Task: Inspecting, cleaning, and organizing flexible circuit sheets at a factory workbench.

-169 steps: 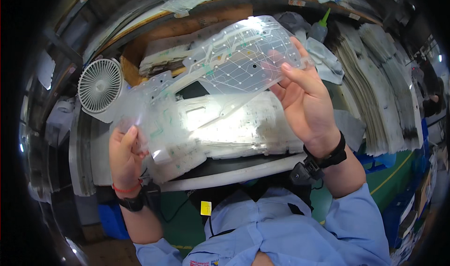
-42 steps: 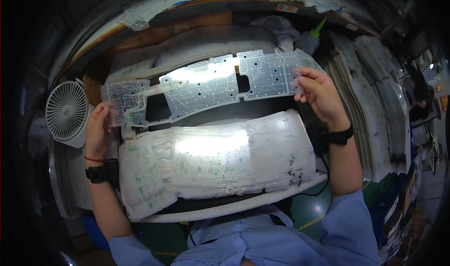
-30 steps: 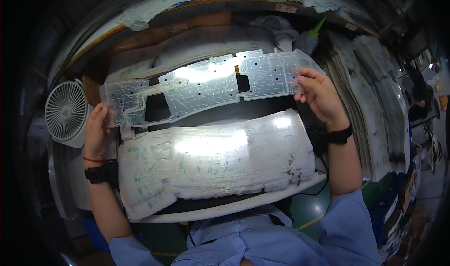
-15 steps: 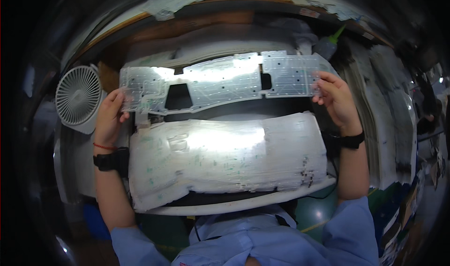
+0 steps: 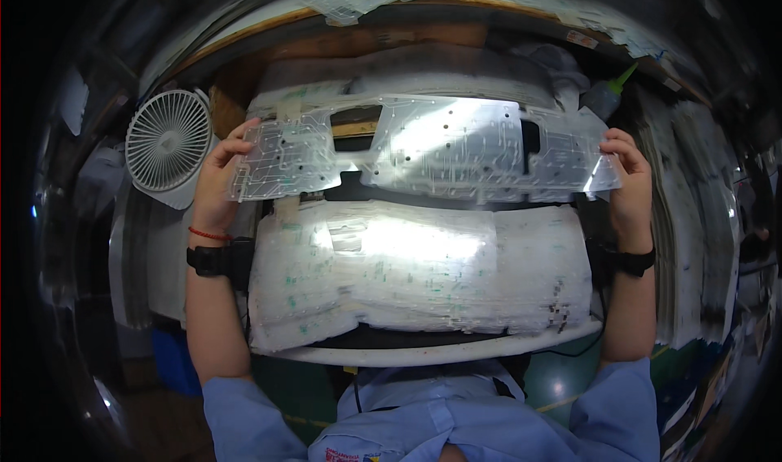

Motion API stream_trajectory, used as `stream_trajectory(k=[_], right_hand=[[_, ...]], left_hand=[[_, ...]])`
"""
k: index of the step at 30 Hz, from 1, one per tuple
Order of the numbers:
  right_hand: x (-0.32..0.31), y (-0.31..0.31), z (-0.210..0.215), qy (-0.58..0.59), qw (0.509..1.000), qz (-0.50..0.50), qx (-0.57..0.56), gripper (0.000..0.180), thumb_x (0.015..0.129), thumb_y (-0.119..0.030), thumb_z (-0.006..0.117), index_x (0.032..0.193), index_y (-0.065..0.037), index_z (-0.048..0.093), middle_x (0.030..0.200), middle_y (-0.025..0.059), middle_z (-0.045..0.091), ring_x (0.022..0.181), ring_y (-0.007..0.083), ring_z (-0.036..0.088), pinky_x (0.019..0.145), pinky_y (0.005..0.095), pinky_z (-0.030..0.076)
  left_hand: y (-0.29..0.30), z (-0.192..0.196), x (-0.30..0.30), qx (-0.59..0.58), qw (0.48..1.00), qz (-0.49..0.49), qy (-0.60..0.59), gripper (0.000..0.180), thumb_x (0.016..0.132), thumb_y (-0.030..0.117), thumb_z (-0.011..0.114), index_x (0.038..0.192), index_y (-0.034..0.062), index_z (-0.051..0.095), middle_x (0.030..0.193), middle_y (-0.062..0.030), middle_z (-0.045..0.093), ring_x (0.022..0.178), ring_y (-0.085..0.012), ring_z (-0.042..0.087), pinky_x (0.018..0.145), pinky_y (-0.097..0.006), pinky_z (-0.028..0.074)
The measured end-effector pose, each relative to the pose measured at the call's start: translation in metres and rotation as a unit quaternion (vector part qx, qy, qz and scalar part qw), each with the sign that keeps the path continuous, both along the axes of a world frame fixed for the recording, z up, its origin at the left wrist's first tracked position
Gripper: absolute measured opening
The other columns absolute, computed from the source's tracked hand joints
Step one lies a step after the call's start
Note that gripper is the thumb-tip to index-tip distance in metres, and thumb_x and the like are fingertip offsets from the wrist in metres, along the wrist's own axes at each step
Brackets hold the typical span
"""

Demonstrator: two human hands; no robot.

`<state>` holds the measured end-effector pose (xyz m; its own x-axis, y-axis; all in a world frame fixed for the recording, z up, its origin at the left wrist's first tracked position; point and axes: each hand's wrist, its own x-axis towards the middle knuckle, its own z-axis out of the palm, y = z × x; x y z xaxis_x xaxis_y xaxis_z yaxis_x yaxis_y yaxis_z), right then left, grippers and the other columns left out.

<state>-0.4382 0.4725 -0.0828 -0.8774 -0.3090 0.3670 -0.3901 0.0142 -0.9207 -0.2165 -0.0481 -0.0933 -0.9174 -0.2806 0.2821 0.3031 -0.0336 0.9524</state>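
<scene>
A long clear plastic circuit sheet [image 5: 440, 148] with fine printed traces, small dark holes and cutouts stretches between my two hands. My left hand [image 5: 221, 169] pinches its left end, and my right hand [image 5: 631, 173] is closed on the right end. Bright glare crosses the middle of the sheet. Nearer to me lies a thick stack of similar clear sheets [image 5: 423, 275], below the held one and apart from it. Green marks show through the stack.
A white round fan [image 5: 169, 140] stands at the left. More stacked sheets lie behind [image 5: 456, 75] and along the right [image 5: 680, 217]. A squeeze bottle with a green nozzle [image 5: 607, 95] is at the back right. A pale curved edge [image 5: 440, 354] runs before my body.
The circuit sheet has been flipped: its large cutout now sits toward the far edge, with the small notch nearer me. Both hands still hold its ends. The whole view has shifted slightly.
</scene>
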Motion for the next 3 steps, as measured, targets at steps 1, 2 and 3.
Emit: stream_trajectory(k=[1,2,3], right_hand=[[0.002,-0.002,0.002,0.064,0.997,-0.020,0.022,0.020,0.086,0.006,0.055,0.098,-0.002,0.068,0.116,0.0060,0.054,0.106,0.0138,0.055,0.086,0.0246,0.045],[0.004,-0.004,0.005,0.065,0.997,-0.023,0.036,0.022,0.084,0.009,0.052,0.095,0.000,0.069,0.123,0.0079,0.050,0.109,0.0174,0.054,0.091,0.0256,0.044],[0.003,-0.002,0.003,0.073,0.997,-0.007,0.032,0.023,0.085,0.009,0.052,0.097,-0.002,0.069,0.124,0.0071,0.050,0.111,0.0170,0.054,0.096,0.0286,0.042]], left_hand=[[-0.010,-0.004,0.003,-0.001,1.000,0.003,-0.001,0.010,0.092,0.002,0.058,0.098,0.0044,0.066,0.137,-0.0131,0.051,0.118,-0.0204,0.056,0.099,-0.031,0.046],[-0.018,-0.007,0.005,-0.030,0.998,0.023,-0.047,0.014,0.092,0.003,0.059,0.103,0.0054,0.066,0.139,-0.0122,0.050,0.118,-0.0214,0.055,0.100,-0.031,0.046],[-0.022,-0.009,0.006,-0.059,0.993,0.042,-0.092,0.019,0.092,0.004,0.060,0.109,0.0065,0.066,0.141,-0.0112,0.048,0.119,-0.0224,0.055,0.101,-0.032,0.045]])
